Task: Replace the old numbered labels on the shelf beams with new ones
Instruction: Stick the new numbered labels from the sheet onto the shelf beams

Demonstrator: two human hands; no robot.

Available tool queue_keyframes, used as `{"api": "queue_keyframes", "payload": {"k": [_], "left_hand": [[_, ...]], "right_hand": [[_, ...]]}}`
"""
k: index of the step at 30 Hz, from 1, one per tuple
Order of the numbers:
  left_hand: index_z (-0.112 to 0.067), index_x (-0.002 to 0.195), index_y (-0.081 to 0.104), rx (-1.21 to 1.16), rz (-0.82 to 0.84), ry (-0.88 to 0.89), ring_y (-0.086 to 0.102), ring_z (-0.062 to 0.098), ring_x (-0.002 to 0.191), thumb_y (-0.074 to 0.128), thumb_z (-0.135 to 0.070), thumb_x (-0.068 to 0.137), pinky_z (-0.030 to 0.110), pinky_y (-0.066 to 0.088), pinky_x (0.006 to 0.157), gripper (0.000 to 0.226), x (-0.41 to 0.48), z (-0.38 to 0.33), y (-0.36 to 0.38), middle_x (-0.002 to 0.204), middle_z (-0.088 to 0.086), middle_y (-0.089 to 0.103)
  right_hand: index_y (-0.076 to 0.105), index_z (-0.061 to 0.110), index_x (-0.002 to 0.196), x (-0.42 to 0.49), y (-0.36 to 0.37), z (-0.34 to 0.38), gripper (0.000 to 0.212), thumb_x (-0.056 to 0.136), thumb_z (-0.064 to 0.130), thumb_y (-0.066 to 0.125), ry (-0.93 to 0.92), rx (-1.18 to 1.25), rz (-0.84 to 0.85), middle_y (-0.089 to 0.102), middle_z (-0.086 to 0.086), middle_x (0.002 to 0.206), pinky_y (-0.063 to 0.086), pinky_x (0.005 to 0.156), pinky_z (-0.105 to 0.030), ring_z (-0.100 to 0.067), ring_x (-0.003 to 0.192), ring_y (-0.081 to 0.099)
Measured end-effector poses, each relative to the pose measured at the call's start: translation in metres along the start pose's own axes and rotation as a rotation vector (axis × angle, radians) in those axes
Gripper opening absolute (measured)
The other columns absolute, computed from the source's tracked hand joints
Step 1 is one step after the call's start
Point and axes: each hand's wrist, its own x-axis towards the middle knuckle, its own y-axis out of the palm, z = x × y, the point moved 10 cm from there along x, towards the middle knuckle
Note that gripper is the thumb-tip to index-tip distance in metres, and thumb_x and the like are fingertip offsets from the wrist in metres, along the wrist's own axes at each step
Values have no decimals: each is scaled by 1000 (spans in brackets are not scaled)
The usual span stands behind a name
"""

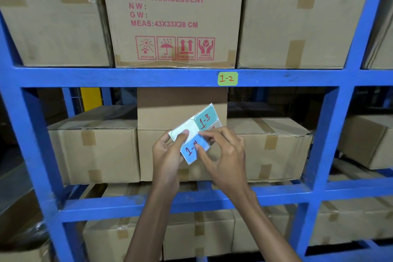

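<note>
Left hand (168,151) grips the label sheet (187,132) while right hand (223,153) pinches the blue "1-4" label (191,150)

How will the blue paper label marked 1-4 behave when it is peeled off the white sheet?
The blue paper label marked 1-4 looks thin, so it is probably floppy and very light. Being a sticker on the white backing sheet, it may curl or cling to the fingers of the right hand.

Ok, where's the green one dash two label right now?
In the head view, the green 1-2 label is stuck on the upper blue shelf beam, right of centre, just below the printed carton.
</note>
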Motion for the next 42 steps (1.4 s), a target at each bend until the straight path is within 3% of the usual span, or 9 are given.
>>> {"api": "queue_keyframes", "payload": {"k": [7, 12, 16, 21, 24, 27, 34, 39, 42], "left_hand": [[-9, 105, 72, 124, 0, 81, 76, 14, 71, 69, -6, 96, 25, 62, 62, 11, 3, -2, -1, 91, 7, 82], [-7, 105, 75, 196, 13, 60, 74, 18, 76, 69, -6, 95, 28, 62, 68, 12, 5, 9, -3, 95, 11, 81], [-6, 107, 73, 231, 19, 36, 71, 17, 73, 71, -7, 94, 23, 59, 61, 13, 4, 21, -5, 95, 11, 80], [-3, 95, 63, 336, 138, 19, 65, 18, 68, 68, -1, 94, 25, 54, 57, 6, 1, 36, 6, 82, 7, 73], [-12, 87, 55, 361, 152, -8, 58, 19, 69, 64, 2, 94, 26, 48, 57, 18, 2, 46, 9, 76, 3, 63], [-7, 100, 57, 291, 167, -62, 61, 24, 80, 62, -3, 97, 34, 49, 68, 7, 2, 58, 10, 89, 10, 68], [-3, 122, 56, 137, 179, -220, 69, 30, 97, 60, -14, 102, 49, 54, 87, 23, 4, 84, 9, 116, 18, 76], [-9, 135, 57, 25, 122, -330, 69, 36, 101, 57, -17, 102, 40, 59, 70, 33, 6, 102, -5, 126, 22, 72], [-9, 140, 55, 6, 57, -326, 72, 35, 98, 54, -16, 104, 40, 60, 68, 37, 7, 108, -18, 129, 22, 71]], "right_hand": [[69, 24, 91, 1, 3, -5, 3, 89, 22, 69, 28, 122, 74, 63, 11, 91, 51, 78, -49, -12, 81, 61], [63, 21, 92, -12, 7, -1, 4, 95, 20, 64, -3, 10, 153, 62, 13, 93, 43, 87, -38, -10, 88, 58], [62, 19, 92, -25, 7, 0, 5, 96, 17, 62, -30, -112, 126, 62, 10, 89, 39, 81, -35, -14, 83, 58], [61, 19, 94, -35, 10, -24, 7, 90, 14, 64, 123, -76, 126, 65, 9, 84, 45, 81, -37, -15, 75, 62], [63, 18, 103, -39, 10, -38, 15, 90, 12, 67, 258, 127, 153, 66, 8, 80, 50, 75, -20, -11, 72, 62], [67, 13, 105, -40, 7, -34, 16, 90, 7, 66, 243, 184, 166, 68, 5, 82, 53, 73, -21, -13, 75, 63], [70, 12, 104, -51, 1, -24, 15, 93, 4, 65, 166, 176, 158, 72, 4, 96, 55, 76, -24, -9, 83, 66], [74, 14, 100, -65, -3, -28, 17, 89, 3, 68, 199, 215, 169, 70, 6, 95, 49, 74, -11, 1, 84, 63], [75, 17, 97, -77, -4, -36, 18, 91, 2, 68, 293, 325, 185, 73, 7, 98, 51, 78, -14, -9, 87, 69]]}}
